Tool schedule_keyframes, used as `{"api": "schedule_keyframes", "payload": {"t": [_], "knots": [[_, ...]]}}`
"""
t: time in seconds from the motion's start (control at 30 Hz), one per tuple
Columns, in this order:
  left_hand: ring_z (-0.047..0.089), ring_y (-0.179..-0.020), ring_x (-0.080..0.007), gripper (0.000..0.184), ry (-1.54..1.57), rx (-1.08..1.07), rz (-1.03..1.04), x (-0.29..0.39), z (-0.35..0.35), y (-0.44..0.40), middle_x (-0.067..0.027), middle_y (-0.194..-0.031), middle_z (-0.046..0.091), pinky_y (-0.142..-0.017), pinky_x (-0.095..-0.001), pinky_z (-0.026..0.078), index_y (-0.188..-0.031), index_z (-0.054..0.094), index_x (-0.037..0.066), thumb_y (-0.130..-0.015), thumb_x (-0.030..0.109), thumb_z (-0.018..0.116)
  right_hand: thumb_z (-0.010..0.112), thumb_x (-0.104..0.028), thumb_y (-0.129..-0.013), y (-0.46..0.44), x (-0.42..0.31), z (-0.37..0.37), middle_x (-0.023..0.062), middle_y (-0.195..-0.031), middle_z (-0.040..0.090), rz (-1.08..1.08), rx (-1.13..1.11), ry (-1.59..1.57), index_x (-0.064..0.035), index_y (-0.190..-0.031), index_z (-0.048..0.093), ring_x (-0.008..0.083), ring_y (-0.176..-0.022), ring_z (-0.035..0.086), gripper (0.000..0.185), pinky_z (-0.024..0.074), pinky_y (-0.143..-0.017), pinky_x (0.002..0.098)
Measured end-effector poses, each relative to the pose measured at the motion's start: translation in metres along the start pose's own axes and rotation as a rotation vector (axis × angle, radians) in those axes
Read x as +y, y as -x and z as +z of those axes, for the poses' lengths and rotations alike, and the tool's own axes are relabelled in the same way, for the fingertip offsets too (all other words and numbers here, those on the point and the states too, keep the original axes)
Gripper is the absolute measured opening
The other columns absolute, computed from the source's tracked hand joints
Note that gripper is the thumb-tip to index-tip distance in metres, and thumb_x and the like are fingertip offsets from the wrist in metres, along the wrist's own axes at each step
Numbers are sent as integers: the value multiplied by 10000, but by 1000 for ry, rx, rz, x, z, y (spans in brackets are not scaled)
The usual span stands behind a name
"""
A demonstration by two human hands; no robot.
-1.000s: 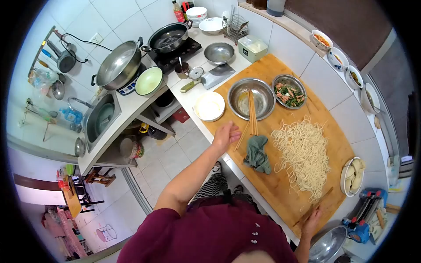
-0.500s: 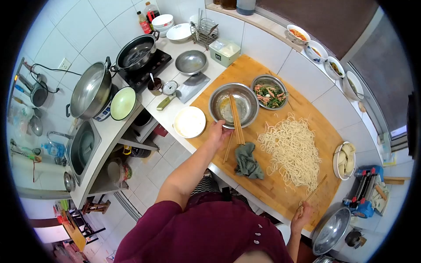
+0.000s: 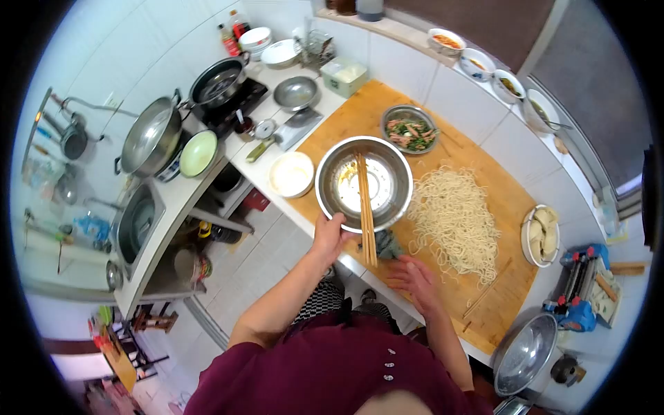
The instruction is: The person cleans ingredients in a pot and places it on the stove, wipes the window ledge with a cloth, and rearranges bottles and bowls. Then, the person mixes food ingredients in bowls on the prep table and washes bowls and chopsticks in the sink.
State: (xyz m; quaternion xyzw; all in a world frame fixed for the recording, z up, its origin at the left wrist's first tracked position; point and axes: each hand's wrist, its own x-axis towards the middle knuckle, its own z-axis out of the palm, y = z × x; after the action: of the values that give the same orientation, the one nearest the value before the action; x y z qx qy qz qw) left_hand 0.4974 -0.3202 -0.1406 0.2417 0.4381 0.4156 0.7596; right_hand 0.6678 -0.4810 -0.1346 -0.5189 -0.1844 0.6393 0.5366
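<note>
My left hand (image 3: 330, 235) grips the near rim of a stainless steel mixing bowl (image 3: 332, 190), tilted so its wet, stained inside faces me. A bundle of long wooden chopsticks (image 3: 366, 214) lies in it, the ends jutting over the rim. A grey-green cloth (image 3: 387, 246) is partly hidden behind the bowl and chopsticks. Close by it, my right hand (image 3: 417, 282) has its fingers extended and holds nothing. A wide pile of fresh noodles (image 3: 456, 225) covers the board to the right. On the board beyond my right hand lies a thin chopstick (image 3: 488, 288).
Beneath all this is a wooden board (image 3: 339, 124). A metal bowl of greens and pink strips (image 3: 411, 133) stands at its back. A white bowl (image 3: 291, 174) and a cleaver (image 3: 297, 130) are on the left. Dumplings in an oval dish (image 3: 541, 235) and a blue pasta machine (image 3: 584, 287) stand right.
The bowl with its chopsticks has come up and toward me in my left hand. My right hand has let go of the thin chopstick and moved left to the cloth.
</note>
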Motion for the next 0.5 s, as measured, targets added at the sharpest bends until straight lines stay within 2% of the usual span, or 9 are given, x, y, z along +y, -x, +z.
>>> {"api": "schedule_keyframes", "payload": {"t": [0.07, 0.1, 0.17, 0.3, 0.33, 0.37, 0.43, 0.47, 0.5], "knots": [[625, -908, -290, 437, -7, 78, 25, -5, -26, 39, -186, -1112, 528, -723, -385, 588, -1242, 311, -45, -813, -25, 392, 439, -289, -960, -5, 9, 30, 174, -1048, 599, 201, -331, -152, 8, -1215, 453, 269, -929, 621, 392, 530, -740, 358], [620, -919, -281, 424, 19, 19, 22, -6, -29, 39, -181, -1104, 528, -719, -371, 586, -1238, 317, -29, -823, -14, 401, 439, -289, -960, -6, 10, 34, 174, -1048, 599, 200, -330, -150, 8, -1215, 453, 269, -929, 621, 392, 530, -740, 358], [617, -930, -261, 410, -37, 190, 86, -5, -53, 77, -169, -1110, 530, -711, -356, 583, -1231, 329, -15, -831, 1, 420, 424, -307, -963, -9, 29, 65, 194, -1041, 598, 433, -531, -216, 15, -1195, 463, 286, -912, 630, 399, 540, -720, 386], [618, -923, -260, 437, -44, 302, 119, -22, -99, 96, -160, -1108, 541, -728, -384, 581, -1231, 374, -15, -798, -25, 431, 430, -302, -959, -6, 50, 103, 179, -974, 622, 496, -622, -90, -1, -1204, 465, 273, -825, 647, 390, 551, -697, 371], [621, -918, -257, 427, -28, 333, 127, -23, -107, 101, -155, -1098, 548, -724, -377, 583, -1233, 378, -9, -811, -16, 436, 445, -290, -953, 0, 53, 118, 133, -848, 629, 502, -574, -45, -8, -1196, 476, 220, -686, 632, 374, 533, -602, 333], [624, -913, -254, 417, -1, 412, 186, -15, -128, 108, -149, -1087, 555, -719, -370, 586, -1236, 381, -2, -823, -6, 442, 445, -290, -953, -8, 64, 136, 133, -848, 629, 537, -689, -1, -8, -1196, 476, 220, -686, 632, 374, 533, -602, 333], [625, -913, -247, 407, 23, 336, 159, 0, -154, 120, -140, -1074, 563, -718, -366, 588, -1239, 379, -6, -839, 13, 450, 459, -263, -949, -6, 76, 142, 83, -730, 595, 534, -610, 70, -12, -1124, 508, 162, -551, 563, 310, 465, -482, 292], [630, -860, -215, 352, 72, 383, 184, 10, -170, 129, -115, -1052, 568, -660, -347, 578, -1183, 422, 2, -837, 34, 477, 459, -263, -949, -7, 88, 161, 83, -730, 595, 541, -657, 102, -12, -1124, 508, 162, -551, 563, 310, 465, -482, 292], [630, -860, -215, 352, 90, 407, 221, 17, -193, 135, -115, -1052, 568, -660, -347, 578, -1183, 422, 2, -837, 34, 477, 465, -247, -947, -8, 94, 177, 70, -697, 570, 547, -628, 177, -19, -1074, 517, 146, -517, 524, 266, 428, -451, 278]]}}
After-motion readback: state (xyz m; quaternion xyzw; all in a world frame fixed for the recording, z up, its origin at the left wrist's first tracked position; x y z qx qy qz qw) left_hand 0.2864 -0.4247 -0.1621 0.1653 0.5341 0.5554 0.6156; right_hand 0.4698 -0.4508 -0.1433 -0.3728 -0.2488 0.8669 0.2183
